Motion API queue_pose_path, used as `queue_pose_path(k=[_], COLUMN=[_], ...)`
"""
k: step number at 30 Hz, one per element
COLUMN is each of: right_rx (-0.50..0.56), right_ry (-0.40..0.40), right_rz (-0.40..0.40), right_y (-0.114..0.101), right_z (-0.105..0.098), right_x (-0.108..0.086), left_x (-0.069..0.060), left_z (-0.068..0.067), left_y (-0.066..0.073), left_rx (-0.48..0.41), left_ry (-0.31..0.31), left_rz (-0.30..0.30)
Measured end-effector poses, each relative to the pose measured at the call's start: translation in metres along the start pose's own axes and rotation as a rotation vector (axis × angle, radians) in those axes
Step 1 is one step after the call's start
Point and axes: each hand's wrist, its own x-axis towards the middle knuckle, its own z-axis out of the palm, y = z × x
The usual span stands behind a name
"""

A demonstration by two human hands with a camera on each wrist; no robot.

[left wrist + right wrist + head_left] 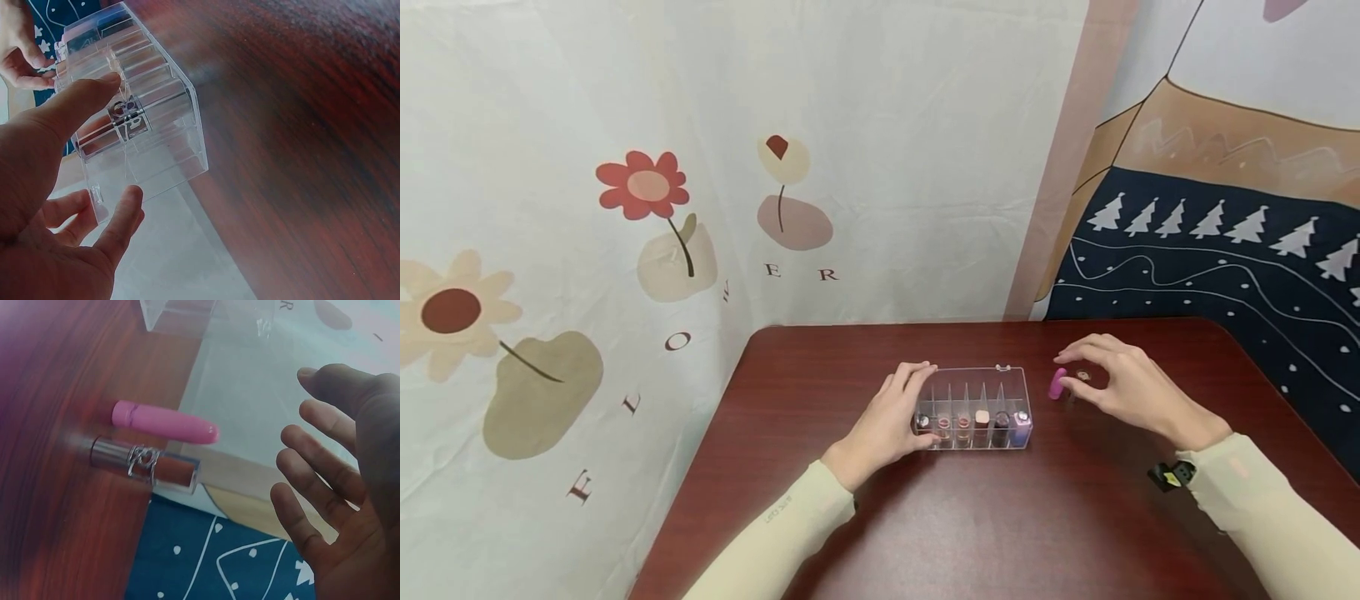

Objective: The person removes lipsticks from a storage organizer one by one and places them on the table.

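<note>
A clear plastic cosmetics organizer (973, 405) stands on the table with a row of several small lipsticks and bottles in its front compartments. My left hand (887, 417) grips its left end, the thumb on the front wall and the fingers toward the back. In the left wrist view, that thumb lies along the organizer (172, 153). To its right, a pink tube (165, 423) and a clear tube with a silver base and brownish-red filling (175, 470) stand upright, side by side. Fingers spread, my right hand (1123, 387) hovers around the pair, apparently holding nothing.
The dark red wooden table (1000, 525) meets a pale flower-printed cloth (887, 167) at the back. A navy cloth with white trees (1195, 258) hangs at the right. A black band (1171, 475) sits at my right wrist.
</note>
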Motion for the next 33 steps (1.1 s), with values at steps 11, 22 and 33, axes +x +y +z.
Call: queue_pose_path(k=[11,22,33], right_rx=[-0.004,0.029,-0.016], right_ry=[-0.003,-0.026,-0.054], right_rz=[-0.100,-0.175,-0.257], right_y=[-0.013,-0.023,-0.033], right_z=[0.008,0.017,0.028], right_x=[0.000,-0.002,-0.004], left_x=[0.000,0.002,0.002], left_z=[0.000,0.001,0.001], left_y=[0.000,0.001,0.000], left_rx=[-0.006,0.004,0.006], left_ry=[0.008,0.006,0.008], left_rz=[0.000,0.004,0.009])
